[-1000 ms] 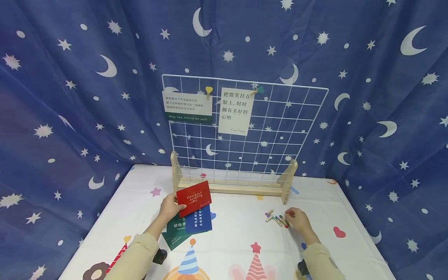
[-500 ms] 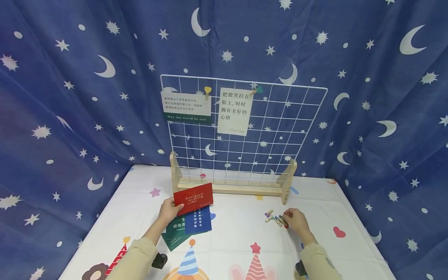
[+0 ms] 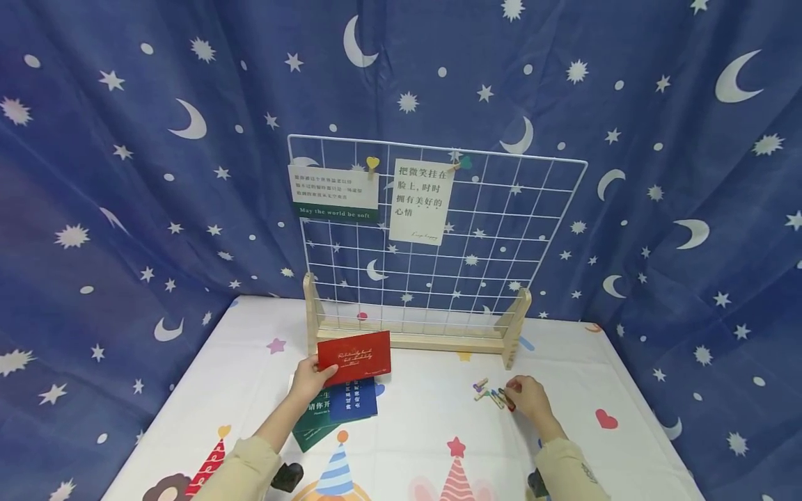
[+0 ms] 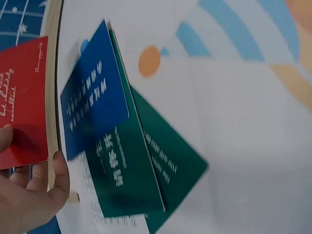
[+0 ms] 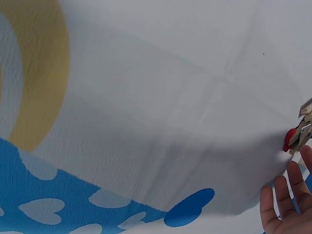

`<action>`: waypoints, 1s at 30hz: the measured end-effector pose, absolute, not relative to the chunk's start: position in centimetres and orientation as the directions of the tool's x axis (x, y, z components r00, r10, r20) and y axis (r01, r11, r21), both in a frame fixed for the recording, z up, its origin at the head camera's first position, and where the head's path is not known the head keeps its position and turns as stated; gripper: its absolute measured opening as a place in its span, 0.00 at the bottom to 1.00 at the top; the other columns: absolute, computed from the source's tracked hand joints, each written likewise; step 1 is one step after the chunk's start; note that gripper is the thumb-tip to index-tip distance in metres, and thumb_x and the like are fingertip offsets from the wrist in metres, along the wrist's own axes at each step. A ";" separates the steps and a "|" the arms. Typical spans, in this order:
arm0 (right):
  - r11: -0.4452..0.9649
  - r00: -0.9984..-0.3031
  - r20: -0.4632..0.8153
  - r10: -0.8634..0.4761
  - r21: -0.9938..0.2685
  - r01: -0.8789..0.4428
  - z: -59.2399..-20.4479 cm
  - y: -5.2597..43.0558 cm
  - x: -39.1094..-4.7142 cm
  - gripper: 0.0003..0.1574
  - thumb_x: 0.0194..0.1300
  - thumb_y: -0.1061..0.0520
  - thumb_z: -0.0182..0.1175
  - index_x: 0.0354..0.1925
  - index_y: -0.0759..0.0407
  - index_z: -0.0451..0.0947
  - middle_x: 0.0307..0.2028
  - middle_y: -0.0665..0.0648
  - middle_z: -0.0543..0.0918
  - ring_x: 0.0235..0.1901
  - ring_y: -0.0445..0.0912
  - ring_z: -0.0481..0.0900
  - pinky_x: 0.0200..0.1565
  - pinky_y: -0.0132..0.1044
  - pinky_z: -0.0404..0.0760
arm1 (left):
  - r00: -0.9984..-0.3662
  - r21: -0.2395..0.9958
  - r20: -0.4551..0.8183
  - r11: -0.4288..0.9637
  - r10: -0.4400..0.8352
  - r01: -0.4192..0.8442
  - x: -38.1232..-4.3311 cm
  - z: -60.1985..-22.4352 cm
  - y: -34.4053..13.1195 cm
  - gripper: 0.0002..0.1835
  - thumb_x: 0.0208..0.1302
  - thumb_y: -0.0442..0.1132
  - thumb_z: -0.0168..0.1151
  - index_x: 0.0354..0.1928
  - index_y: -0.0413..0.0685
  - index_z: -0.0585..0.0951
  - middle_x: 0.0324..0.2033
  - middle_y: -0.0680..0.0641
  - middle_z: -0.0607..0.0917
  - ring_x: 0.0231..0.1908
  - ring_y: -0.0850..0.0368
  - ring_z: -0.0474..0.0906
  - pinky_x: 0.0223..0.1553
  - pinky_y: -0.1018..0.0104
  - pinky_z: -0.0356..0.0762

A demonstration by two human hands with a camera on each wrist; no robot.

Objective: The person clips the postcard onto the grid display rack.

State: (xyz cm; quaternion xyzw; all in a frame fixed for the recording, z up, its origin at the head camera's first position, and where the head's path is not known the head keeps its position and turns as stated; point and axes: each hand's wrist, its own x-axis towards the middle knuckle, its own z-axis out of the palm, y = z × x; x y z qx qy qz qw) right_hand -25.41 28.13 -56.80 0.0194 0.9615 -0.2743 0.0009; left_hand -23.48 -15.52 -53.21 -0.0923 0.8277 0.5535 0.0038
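My left hand [image 3: 310, 381] grips a red card [image 3: 354, 358] with gold script, thumb on its front and fingers behind. It is held over a fanned pile: a blue card [image 4: 95, 92] on top, green cards [image 4: 127, 180] and a white card beneath. My right hand [image 3: 528, 398] is at a small heap of wooden clothespins [image 3: 497, 396], fingertips touching its right side. In the right wrist view the fingers are loosely extended beside clothespins [image 5: 301, 130], one with a red decoration; the thumb is out of frame.
Behind the hands stands a white wire grid [image 3: 482, 229] on a wooden base [image 3: 413, 339]. Clothespins hold a white-and-green card [image 3: 334, 191] and a white card [image 3: 418, 212] on it. A patterned white cloth [image 3: 432, 410] covers the table; a blue starry curtain [image 3: 626, 125] hangs behind.
The red card in my left hand has shifted slightly right and turned more level. My right hand has stayed at the clothespin heap, its fingers moving only a little.
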 end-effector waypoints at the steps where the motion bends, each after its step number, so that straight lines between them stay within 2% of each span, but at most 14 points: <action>1: 0.850 -0.999 -0.010 0.036 -0.525 0.036 -56.8 28.1 -25.4 0.09 0.59 0.61 0.60 0.34 0.68 0.79 0.30 0.60 0.82 0.32 0.52 0.79 0.37 0.47 0.78 | -0.982 0.919 -0.117 0.360 -0.149 -0.164 -23.4 -53.2 -15.3 0.22 0.65 0.35 0.57 0.56 0.26 0.71 0.49 0.28 0.79 0.47 0.37 0.79 0.54 0.44 0.76; 7: 0.843 -0.999 -0.009 0.030 -0.537 0.031 -56.8 28.1 -25.4 0.10 0.61 0.60 0.60 0.34 0.68 0.79 0.28 0.59 0.79 0.29 0.49 0.76 0.32 0.41 0.75 | -0.980 0.940 -0.146 0.291 -0.134 -0.180 -23.0 -52.8 -14.4 0.23 0.67 0.34 0.55 0.59 0.27 0.67 0.52 0.27 0.76 0.50 0.34 0.77 0.48 0.47 0.79; 13: 0.856 -1.000 0.021 0.016 -0.518 0.003 -56.9 28.1 -25.0 0.09 0.60 0.60 0.61 0.33 0.68 0.79 0.29 0.61 0.79 0.31 0.52 0.77 0.35 0.46 0.78 | -0.978 0.952 -0.190 0.229 -0.085 -0.205 -22.2 -53.0 -13.9 0.23 0.69 0.33 0.50 0.63 0.30 0.62 0.57 0.27 0.72 0.55 0.33 0.73 0.41 0.56 0.84; 19: 0.860 -1.000 0.026 0.002 -0.511 -0.011 -57.0 28.1 -24.9 0.05 0.57 0.63 0.63 0.32 0.66 0.79 0.29 0.60 0.77 0.31 0.51 0.76 0.35 0.46 0.77 | -0.978 0.959 -0.182 0.204 -0.099 -0.199 -21.7 -53.0 -13.7 0.23 0.69 0.32 0.50 0.62 0.31 0.62 0.55 0.27 0.72 0.49 0.36 0.77 0.33 0.66 0.84; 25: 0.862 -1.000 0.005 0.007 -0.506 0.004 -56.9 28.1 -25.1 0.03 0.56 0.64 0.63 0.28 0.64 0.78 0.26 0.57 0.76 0.28 0.48 0.73 0.32 0.41 0.74 | -0.984 0.954 -0.134 0.252 -0.113 -0.159 -21.6 -52.2 -13.3 0.21 0.66 0.31 0.54 0.59 0.31 0.66 0.52 0.28 0.76 0.40 0.45 0.79 0.29 0.67 0.82; 30: 0.870 -1.000 0.010 0.002 -0.492 -0.003 -56.9 28.0 -25.1 0.03 0.57 0.64 0.63 0.27 0.63 0.79 0.25 0.56 0.76 0.27 0.47 0.73 0.30 0.39 0.73 | -0.987 0.958 -0.114 0.250 -0.109 -0.138 -21.5 -51.6 -12.8 0.21 0.66 0.31 0.54 0.59 0.32 0.66 0.53 0.28 0.76 0.45 0.40 0.79 0.32 0.64 0.84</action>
